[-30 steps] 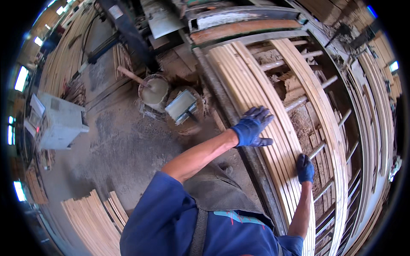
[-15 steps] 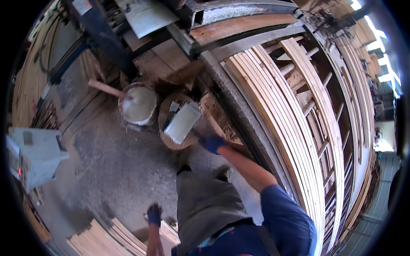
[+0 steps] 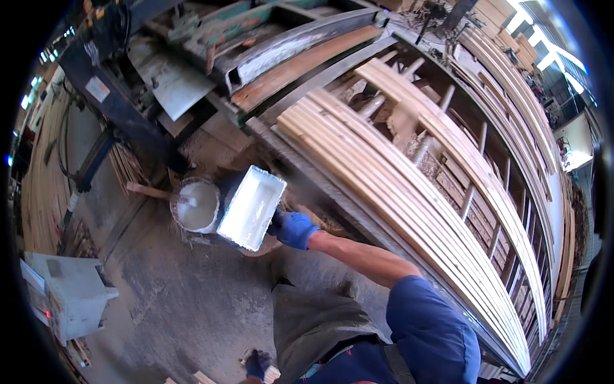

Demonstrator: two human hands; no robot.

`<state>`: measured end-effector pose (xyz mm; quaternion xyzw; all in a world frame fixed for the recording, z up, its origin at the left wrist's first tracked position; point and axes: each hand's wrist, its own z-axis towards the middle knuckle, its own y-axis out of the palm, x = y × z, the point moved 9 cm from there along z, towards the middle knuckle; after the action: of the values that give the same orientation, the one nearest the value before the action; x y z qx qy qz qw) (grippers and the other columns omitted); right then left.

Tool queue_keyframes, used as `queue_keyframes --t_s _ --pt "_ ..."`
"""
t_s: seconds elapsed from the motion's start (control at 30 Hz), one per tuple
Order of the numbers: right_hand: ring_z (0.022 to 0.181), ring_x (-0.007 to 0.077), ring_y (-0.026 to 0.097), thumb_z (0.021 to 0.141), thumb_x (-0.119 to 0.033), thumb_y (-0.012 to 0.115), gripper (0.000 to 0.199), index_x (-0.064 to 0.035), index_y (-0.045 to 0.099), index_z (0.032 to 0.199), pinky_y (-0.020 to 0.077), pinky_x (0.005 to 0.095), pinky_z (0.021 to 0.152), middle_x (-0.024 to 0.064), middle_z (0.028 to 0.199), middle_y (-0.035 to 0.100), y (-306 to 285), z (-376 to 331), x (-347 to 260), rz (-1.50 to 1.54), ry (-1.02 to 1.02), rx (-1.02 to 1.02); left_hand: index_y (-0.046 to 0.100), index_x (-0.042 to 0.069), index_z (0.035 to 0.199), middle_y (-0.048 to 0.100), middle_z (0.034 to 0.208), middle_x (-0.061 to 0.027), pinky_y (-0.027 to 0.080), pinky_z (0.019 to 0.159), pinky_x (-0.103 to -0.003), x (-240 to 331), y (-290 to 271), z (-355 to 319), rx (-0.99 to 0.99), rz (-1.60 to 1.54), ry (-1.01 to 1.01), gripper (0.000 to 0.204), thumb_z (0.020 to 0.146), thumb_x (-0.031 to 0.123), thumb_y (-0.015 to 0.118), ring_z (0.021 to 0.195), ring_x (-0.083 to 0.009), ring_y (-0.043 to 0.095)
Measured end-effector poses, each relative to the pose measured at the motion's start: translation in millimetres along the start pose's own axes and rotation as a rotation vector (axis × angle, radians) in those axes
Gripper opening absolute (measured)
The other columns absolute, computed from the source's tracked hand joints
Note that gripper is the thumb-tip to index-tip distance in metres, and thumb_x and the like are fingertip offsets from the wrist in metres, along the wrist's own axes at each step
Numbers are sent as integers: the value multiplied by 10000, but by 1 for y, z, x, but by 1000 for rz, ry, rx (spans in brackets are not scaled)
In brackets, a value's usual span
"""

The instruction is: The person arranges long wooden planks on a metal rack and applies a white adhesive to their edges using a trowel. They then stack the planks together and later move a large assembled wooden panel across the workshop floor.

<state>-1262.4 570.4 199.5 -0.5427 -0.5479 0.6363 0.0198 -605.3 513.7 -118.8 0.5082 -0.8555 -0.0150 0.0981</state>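
My right hand [image 3: 295, 230], in a blue glove, is closed at the near right side of a rectangular open container [image 3: 252, 208]. White liquid coats its walls and lies inside. The grip itself is partly hidden behind the fingers. Just left of the container stands a round bucket [image 3: 197, 205] of white liquid, with a wooden-handled tool [image 3: 150, 191] leaning in it. My left hand [image 3: 257, 363], in a dark glove, hangs low at the bottom edge beside pale wood pieces; its fingers are too dark to make out.
Long pale boards [image 3: 396, 211] lie on a roller rack [image 3: 470, 198] to the right. A metal sheet [image 3: 169, 80] and dark machine frame [image 3: 118, 96] stand at the far left. A grey box-like unit [image 3: 70, 294] sits on the floor at left.
My right hand has raised the container up from over the round base beside the bucket, and its white inside now shows. My left hand sits lower in view. The whole view has shifted.
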Motion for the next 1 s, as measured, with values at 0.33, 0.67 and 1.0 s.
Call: queue_keyframes --t_s 0.33,0.67,1.0 --pt "873 218 691 921 -157 662 237 -9 683 1105 559 377 819 150 975 738 -308 -354 96 191 176 356 616 99 1156 731 972 -142 524 614 -400 107 237 -41 -55 480 350 395 999 446 510 755 -261 697" --pt "835 282 667 879 -181 655 224 -27 670 1040 523 371 714 163 906 695 -327 -493 236 -44 443 407 661 89 1043 739 900 -108 518 562 -346 -31 179 -7 -19 809 -21 389 1002 445 509 681 -216 689" --pt "960 418 657 956 -345 550 349 -41 649 1096 522 487 835 254 1012 684 -341 -10 101 -392 -7 239 628 33 1078 708 811 -143 518 544 -366 87 216 0 -30 414 301 324 999 329 523 647 -269 673"
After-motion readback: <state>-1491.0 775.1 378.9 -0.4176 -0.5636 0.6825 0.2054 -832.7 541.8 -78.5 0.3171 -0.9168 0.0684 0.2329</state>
